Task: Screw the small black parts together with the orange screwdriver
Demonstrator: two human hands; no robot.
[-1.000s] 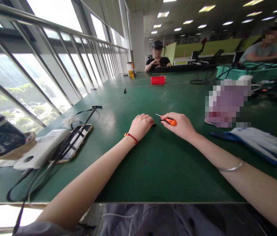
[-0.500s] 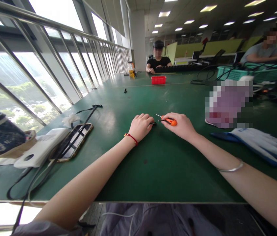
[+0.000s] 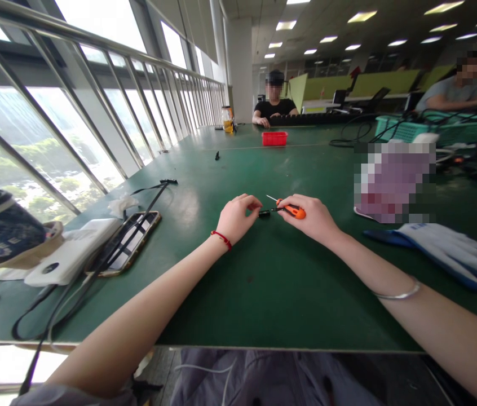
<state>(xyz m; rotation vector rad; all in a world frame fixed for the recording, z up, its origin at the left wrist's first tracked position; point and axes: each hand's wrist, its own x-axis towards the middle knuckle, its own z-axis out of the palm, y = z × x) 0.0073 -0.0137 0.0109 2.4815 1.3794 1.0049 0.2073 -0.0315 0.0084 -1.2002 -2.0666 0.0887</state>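
My right hand (image 3: 312,217) is wrapped round an orange and black screwdriver (image 3: 296,211). Its thin metal shaft points left and away from me. A small dark strip (image 3: 275,209) sticks out from beneath those same fingers; its kind is unclear. Across a narrow gap, my left hand (image 3: 238,219) has its thumb and index fingertips brought together in a pinch. What lies between them, if anything, is too small to make out. A small black block-like piece (image 3: 264,214) sits just beside the left thumb, between the two hands, low over the green table (image 3: 230,287).
At left are a phone (image 3: 131,248) with black straps over it, a white device (image 3: 73,254) and a dark cup (image 3: 1,225). White-blue gloves (image 3: 441,248) lie right. Farther off stand a red tray (image 3: 274,138), a teal basket (image 3: 441,132) and two people.
My left hand has shifted slightly left and turned, with its thumb now showing and the black piece more exposed. My right hand keeps the screwdriver in nearly the same place.
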